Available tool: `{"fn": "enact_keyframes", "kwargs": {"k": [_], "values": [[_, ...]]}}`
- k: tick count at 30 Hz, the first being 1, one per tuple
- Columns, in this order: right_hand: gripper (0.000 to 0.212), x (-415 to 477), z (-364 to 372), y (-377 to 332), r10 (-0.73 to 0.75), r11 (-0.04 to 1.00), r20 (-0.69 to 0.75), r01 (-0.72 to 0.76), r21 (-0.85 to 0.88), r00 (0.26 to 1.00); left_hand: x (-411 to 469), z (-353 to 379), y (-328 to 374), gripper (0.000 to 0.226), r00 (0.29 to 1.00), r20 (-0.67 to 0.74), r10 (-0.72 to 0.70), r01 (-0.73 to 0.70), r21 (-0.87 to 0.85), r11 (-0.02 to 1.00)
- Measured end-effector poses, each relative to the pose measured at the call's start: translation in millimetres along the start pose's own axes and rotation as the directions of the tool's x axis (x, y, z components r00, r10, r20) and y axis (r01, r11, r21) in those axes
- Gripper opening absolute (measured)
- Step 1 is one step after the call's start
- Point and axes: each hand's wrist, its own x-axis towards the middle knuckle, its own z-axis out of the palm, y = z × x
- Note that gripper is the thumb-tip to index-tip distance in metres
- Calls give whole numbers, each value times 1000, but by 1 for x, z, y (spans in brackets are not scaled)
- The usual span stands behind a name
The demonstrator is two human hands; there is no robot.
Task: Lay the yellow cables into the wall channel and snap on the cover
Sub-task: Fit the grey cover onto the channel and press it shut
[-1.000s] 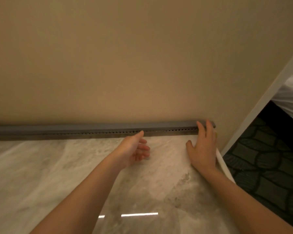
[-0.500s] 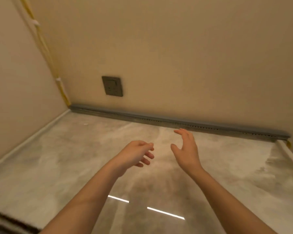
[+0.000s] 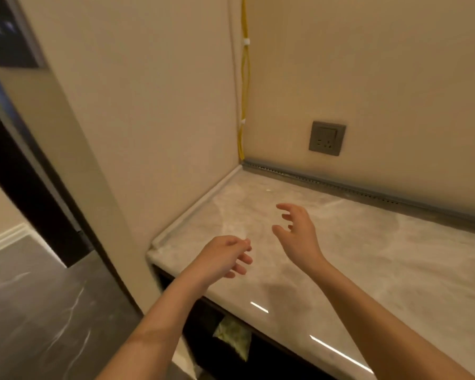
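While both hands hang over the near-left part of the counter, nothing is held in either.

Right hand (image 3: pixel 299 231): open and empty — fingers spread and slightly curled, thumb toward the left, palm facing left. It hovers above the stone, apart from it as far as the view shows.

Left hand (image 3: pixel 222 256): loosely curled, fingers half folded and pointing right, holding nothing. It sits just left of and nearer than the right hand, the two close together but not touching.

Countertop (image 3: pixel 368 270): pale marbled stone, glossy, with thin bright reflections near its front edge. A low rounded lip runs along its left side where it meets the side wall.

Wall channel (image 3: pixel 368 194): a grey strip lying along the far edge of the countertop at the foot of the back wall, from the corner off to the right. A row of small holes shows along its front face; its top looks closed over.

Yellow cables (image 3: pixel 244 86): running down the corner where the side wall and back wall meet, bound at two spots by white ties (image 3: pixel 246 41) — their lower end reaches the left end of the channel.

Socket (image 3: pixel 327 138): a dark grey plate on the back wall, above the channel and right of the cables.

Floor (image 3: pixel 39 311): dark, veined, to the near left beyond the side wall.
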Motion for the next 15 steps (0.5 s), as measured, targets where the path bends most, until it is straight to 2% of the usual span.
{"fn": "enact_keyframes", "kwargs": {"k": [6,10,13,15], "values": [[40,55,53,7,20,1000,54,-21,10,998,48,-42,-12,27,1000,-9,-26,27,51,998],[40,109,76,24,38,999,72,-38,-4,997,108,-57,-5,31,999,-38,-12,22,272,962],[41,159,87,43,47,997,59,-43,-68,997,165,-65,8,43,997,-44,58,-21,589,808],[41,187,90,57,33,986,55,-24,-165,998,199,-67,15,50,994,-22,103,-55,728,683]]}}
